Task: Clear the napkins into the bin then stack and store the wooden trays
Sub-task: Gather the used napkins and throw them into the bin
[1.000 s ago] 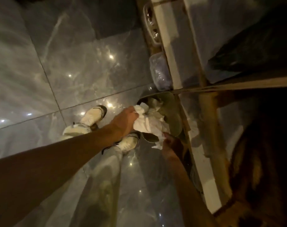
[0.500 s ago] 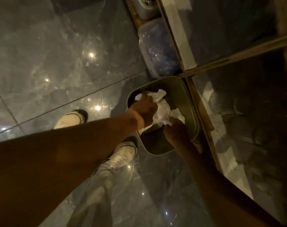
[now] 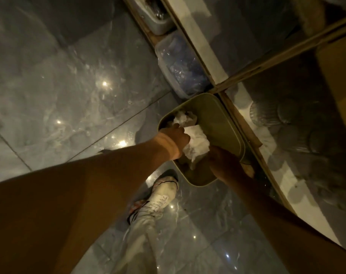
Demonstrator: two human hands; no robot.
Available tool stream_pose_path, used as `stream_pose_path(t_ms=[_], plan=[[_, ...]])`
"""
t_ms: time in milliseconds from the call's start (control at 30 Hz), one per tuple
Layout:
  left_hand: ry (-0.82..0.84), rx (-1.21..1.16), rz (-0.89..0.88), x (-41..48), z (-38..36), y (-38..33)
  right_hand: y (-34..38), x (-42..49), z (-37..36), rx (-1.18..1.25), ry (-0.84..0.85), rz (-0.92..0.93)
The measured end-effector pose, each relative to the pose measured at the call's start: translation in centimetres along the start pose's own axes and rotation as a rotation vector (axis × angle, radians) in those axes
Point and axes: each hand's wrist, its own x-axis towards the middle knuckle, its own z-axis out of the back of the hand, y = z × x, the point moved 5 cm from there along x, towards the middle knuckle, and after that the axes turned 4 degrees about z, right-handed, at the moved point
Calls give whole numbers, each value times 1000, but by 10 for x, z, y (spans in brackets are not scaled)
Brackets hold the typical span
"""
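Observation:
A crumpled wad of white napkins sits inside the mouth of an olive-green bin on the floor. My left hand grips the wad from the left, fingers closed on the paper. My right hand is inside the bin at the wad's lower right, dark and in shadow, pressed against the paper. More white paper lies deeper in the bin behind my left hand. No wooden trays are in view.
Glossy grey floor tiles spread to the left. A clear plastic box with blue contents stands just beyond the bin, another grey container behind it. A wood-framed glass cabinet runs along the right. My white shoe stands beside the bin.
Both hands have gone lower into the bin with the napkins. The wad is now mostly below the rim, and the view has closed in on the bin.

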Motion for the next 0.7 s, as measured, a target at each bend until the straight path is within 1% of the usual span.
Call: stream_pose_path(t_ms=[167, 200, 267, 333, 367, 467, 600, 700], plan=[[-49, 84, 4, -75, 45, 10, 39, -43, 44, 71, -245, -25], [-79, 101, -3, -92, 54, 16, 50, -55, 52, 71, -254, -27], [-142, 124, -19, -128, 74, 25, 69, -84, 65, 160, -238, -54], [-140, 138, -6, -166, 94, 34, 88, -123, 77, 279, -243, -45], [-137, 150, -1, -187, 107, 37, 97, -146, 86, 308, -272, -37], [-176, 175, -9, -255, 150, 42, 120, -211, 122, 289, -353, -33], [-270, 93, -14, -350, 221, 37, 152, -300, 184, 276, -415, -13], [-326, 74, -19, -415, 264, 28, 169, -372, 225, 279, -488, -14]])
